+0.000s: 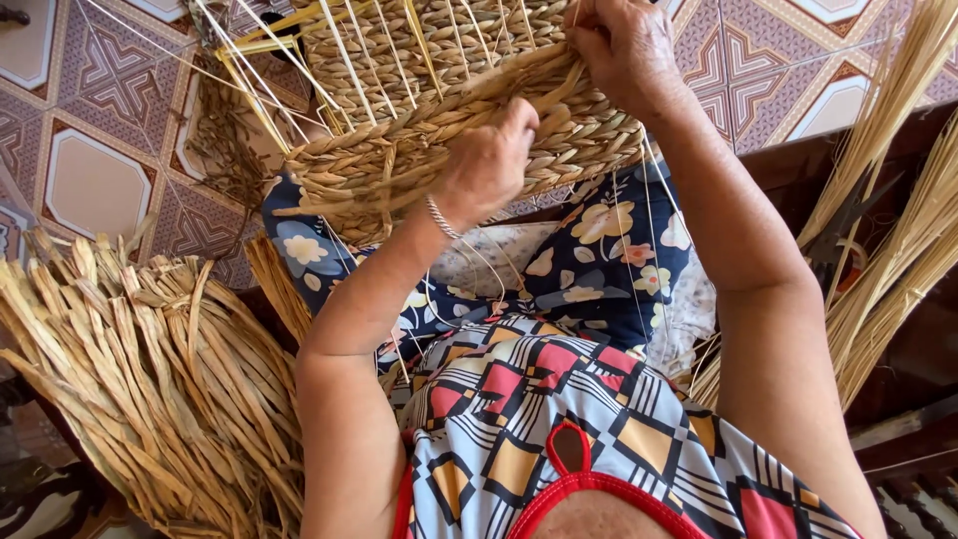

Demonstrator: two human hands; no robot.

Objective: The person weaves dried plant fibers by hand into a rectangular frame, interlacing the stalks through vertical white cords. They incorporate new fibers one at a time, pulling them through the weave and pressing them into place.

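Left hand [489,160] and right hand [624,45] pinch braid on the basket [439,110]; a slackened grip could loosen the weave.

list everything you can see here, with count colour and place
basket: one, tan, half woven, on the lap at top centre
loose straw: one pile, dry yellow, lower left
straw stalks: one bundle, pale yellow, right edge
scissors: one, dark, among the stalks at right
floor tiles: many, patterned pink and cream, top
bracelet: one, silver, left wrist
left hand: gripping the basket's braided rim
right hand: pinching the weave at top
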